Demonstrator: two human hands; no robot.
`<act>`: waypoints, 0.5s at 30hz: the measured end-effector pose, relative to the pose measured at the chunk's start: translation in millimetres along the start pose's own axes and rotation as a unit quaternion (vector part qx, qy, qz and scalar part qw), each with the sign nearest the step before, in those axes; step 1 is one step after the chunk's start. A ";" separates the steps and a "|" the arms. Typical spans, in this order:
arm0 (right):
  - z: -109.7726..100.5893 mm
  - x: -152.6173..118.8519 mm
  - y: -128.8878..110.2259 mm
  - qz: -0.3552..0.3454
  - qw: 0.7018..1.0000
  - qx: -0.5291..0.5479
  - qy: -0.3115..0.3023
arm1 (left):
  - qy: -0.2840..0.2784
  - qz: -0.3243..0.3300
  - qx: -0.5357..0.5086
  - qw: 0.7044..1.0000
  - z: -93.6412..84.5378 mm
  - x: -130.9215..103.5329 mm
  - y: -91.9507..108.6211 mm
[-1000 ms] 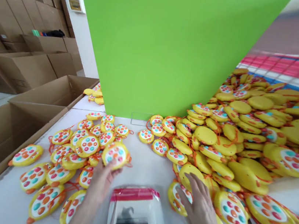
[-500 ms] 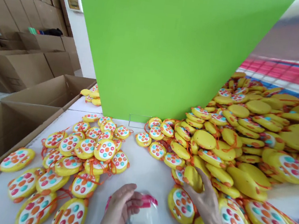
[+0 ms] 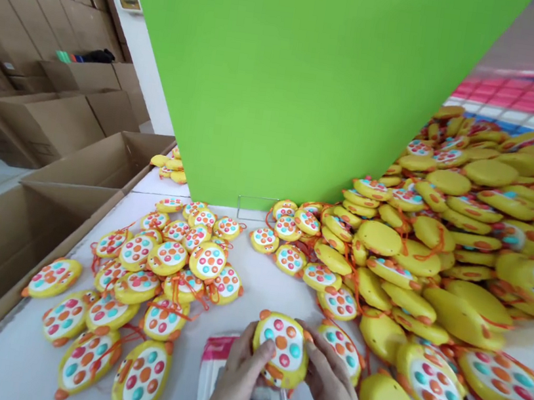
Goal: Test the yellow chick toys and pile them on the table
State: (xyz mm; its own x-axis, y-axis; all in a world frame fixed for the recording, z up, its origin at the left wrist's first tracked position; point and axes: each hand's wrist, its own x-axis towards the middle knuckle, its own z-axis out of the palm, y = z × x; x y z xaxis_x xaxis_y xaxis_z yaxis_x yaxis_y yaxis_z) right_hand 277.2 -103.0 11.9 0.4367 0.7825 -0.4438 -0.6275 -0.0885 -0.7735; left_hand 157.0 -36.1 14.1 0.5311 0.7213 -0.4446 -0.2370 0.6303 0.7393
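A yellow toy with coloured dots (image 3: 282, 349) is held face up between my two hands at the lower middle. My left hand (image 3: 238, 375) grips its left side, the thumb lying on the dotted face. On the toy's right edge are the fingers of my right hand (image 3: 328, 384). Beneath the hands lies a clear plastic bag with a pink strip (image 3: 217, 349), a dark item partly showing through it. Another dotted toy (image 3: 340, 348) rests just beyond my right hand. To the left, a group of similar toys (image 3: 170, 258) lies mostly dotted side up.
A large heap of yellow toys (image 3: 418, 257) covers the right side. A tall green panel (image 3: 293, 84) stands at the back of the white table (image 3: 240, 282). Open cardboard boxes (image 3: 40, 221) line the left edge, with stacked cartons (image 3: 28, 21) behind.
My right hand has come left from the heap with a toy, now turned dotted side up. My left hand has moved from the bag's pink strip onto the toy. The view has shifted slightly.
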 end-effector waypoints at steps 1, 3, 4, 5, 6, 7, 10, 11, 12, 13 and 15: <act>-1.4 -0.9 1.8 -0.001 1.000 -0.017 0.004 | -0.016 0.024 -0.006 1.000 -1.6 -0.7 2.8; -2.9 -1.9 3.9 -0.002 0.999 -0.035 0.012 | -0.050 0.052 -0.003 0.997 -3.2 -1.6 7.5; -3.0 -2.1 4.3 -0.001 0.999 -0.038 0.012 | -0.055 0.051 0.004 0.997 -3.7 -1.9 9.1; -2.6 -2.3 4.4 0.003 0.999 -0.039 0.004 | -0.058 0.047 0.012 0.997 -4.3 -2.1 10.0; -2.0 -2.5 4.1 0.009 0.999 -0.042 -0.009 | -0.061 0.045 0.021 0.997 -5.3 -2.4 10.3; -1.5 -2.9 3.7 0.012 0.999 -0.048 -0.021 | -0.068 0.045 0.031 0.996 -6.8 -3.0 10.2; -1.6 -4.8 2.0 0.008 0.996 -0.083 -0.016 | -0.093 0.045 0.066 0.992 -14.0 -6.7 9.9; -2.5 -5.5 1.8 0.006 0.995 -0.094 -0.012 | -0.094 0.041 0.084 0.991 -16.4 -8.8 10.3; -4.0 -5.9 1.8 0.007 0.995 -0.102 -0.009 | -0.091 0.039 0.101 0.990 -18.4 -11.1 11.0; -5.7 -6.1 2.0 0.015 0.994 -0.109 -0.008 | -0.092 0.036 0.113 0.989 -19.8 -13.3 11.8; -9.1 -5.6 2.8 0.041 0.991 -0.125 -0.007 | -0.108 0.031 0.107 0.988 -20.8 -16.7 12.4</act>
State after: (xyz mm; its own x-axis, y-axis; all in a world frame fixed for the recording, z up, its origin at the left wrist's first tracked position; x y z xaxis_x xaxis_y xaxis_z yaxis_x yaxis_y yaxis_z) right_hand 278.9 -113.3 8.1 0.3815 0.7741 -0.5052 -0.4798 -0.3013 -0.8240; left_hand 128.2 -34.3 20.2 0.6883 0.6630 -0.2943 -0.1084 0.4951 0.8620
